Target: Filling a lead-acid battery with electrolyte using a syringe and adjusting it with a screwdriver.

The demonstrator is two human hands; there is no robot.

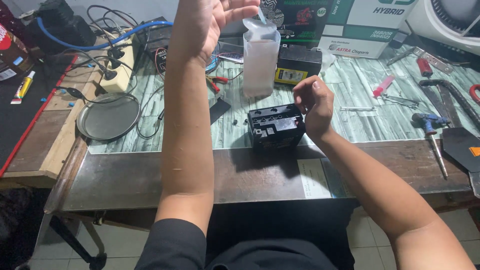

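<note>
A round metal tray [107, 116] lies left; a blue-handled screwdriver [431, 131] lies right.

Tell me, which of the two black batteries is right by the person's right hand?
The near battery, with a row of holes on top; the right hand touches it. The other battery, yellow-labelled, sits farther back.

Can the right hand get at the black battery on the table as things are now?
Probably yes. The right hand hovers at the right edge of the black battery, and nothing lies between them. The left hand is raised by the translucent container.
</note>
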